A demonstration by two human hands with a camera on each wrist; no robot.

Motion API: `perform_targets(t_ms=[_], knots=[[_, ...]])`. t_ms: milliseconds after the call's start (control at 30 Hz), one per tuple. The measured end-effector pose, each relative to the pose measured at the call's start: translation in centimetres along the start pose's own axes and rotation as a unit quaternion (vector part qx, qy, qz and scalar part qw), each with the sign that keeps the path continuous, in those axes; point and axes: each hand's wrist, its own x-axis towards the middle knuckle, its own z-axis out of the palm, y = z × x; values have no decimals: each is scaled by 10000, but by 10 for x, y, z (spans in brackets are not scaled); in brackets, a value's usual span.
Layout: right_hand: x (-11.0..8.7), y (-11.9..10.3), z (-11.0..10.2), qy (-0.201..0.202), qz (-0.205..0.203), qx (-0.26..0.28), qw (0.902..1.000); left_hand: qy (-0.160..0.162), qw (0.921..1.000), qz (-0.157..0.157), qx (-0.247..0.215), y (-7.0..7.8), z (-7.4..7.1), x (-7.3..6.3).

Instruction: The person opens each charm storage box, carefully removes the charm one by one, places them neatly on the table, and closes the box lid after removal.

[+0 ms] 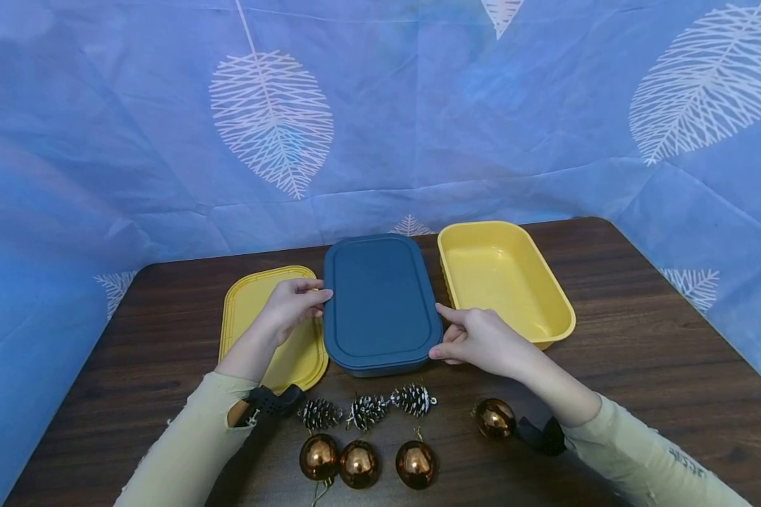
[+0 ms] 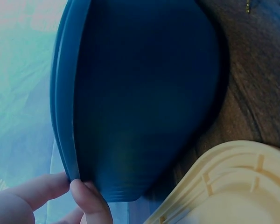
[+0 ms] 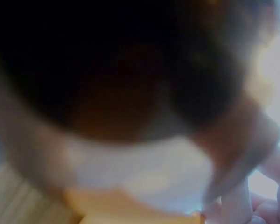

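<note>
A dark blue rectangular box with its lid (image 1: pixel 380 299) on stands in the middle of the table. My left hand (image 1: pixel 294 306) pinches the lid's rim at the left side; in the left wrist view, thumb and finger (image 2: pixel 91 200) meet at that rim, above the box's wall (image 2: pixel 144 107). On the opposite side, my right hand (image 1: pixel 482 338) grips the rim near the front right corner, thumb and forefinger apart along the edge. Much of the right wrist view is taken up by a dark, blurred round shape, with fingers (image 3: pixel 235 203) at lower right.
A yellow lid (image 1: pixel 292 352) lies left of the blue box, partly beneath my left hand. At right stands an open yellow container (image 1: pixel 501 274). Nearer me are several frosted pine cones (image 1: pixel 368 410) and shiny brown baubles (image 1: pixel 359 465), one bauble (image 1: pixel 495 418) by my right wrist.
</note>
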Motion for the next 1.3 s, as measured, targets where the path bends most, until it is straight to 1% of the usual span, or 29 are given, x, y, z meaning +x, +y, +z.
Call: perform_targets(t_ms=[267, 400, 500, 600, 667, 733, 900, 933, 1033, 1133, 1200, 1300], knots=[[-5, 6, 1, 141, 38, 305, 9994, 26, 9997, 179, 137, -2, -4, -2], [-10, 7, 0, 257, 97, 510, 9983, 52, 9990, 349, 280, -1, -12, -7], [-15, 9, -4, 462, 104, 500, 9976, 79, 9980, 476, 420, -1, -22, -13], [-21, 11, -10, 773, 116, 249, 9966, 106, 9964, 543, 636, 0, -36, -21], [-25, 13, -15, 949, 81, 85, 9954, 180, 9949, 561, 822, -1, -46, -25], [-29, 16, -20, 1077, -48, -32, 9942, 280, 9926, 561, 1036, -4, -58, -28], [-38, 31, -31, 1413, -405, -370, 9884, 668, 9818, 467, 1716, -16, -89, -30], [-40, 35, -34, 1505, -419, -474, 9866, 753, 9794, 425, 1826, -19, -95, -30], [-47, 46, -45, 1688, -303, -500, 9839, 980, 9752, 289, 1962, -27, -110, -31], [-53, 59, -55, 1824, -85, -512, 9818, 1135, 9724, 145, 2031, -35, -124, -30], [-57, 68, -62, 1846, -9, -572, 9811, 1242, 9701, -1, 2084, -41, -132, -31], [-62, 82, -69, 1805, 22, -806, 9803, 1395, 9665, -192, 2147, -48, -142, -32]])
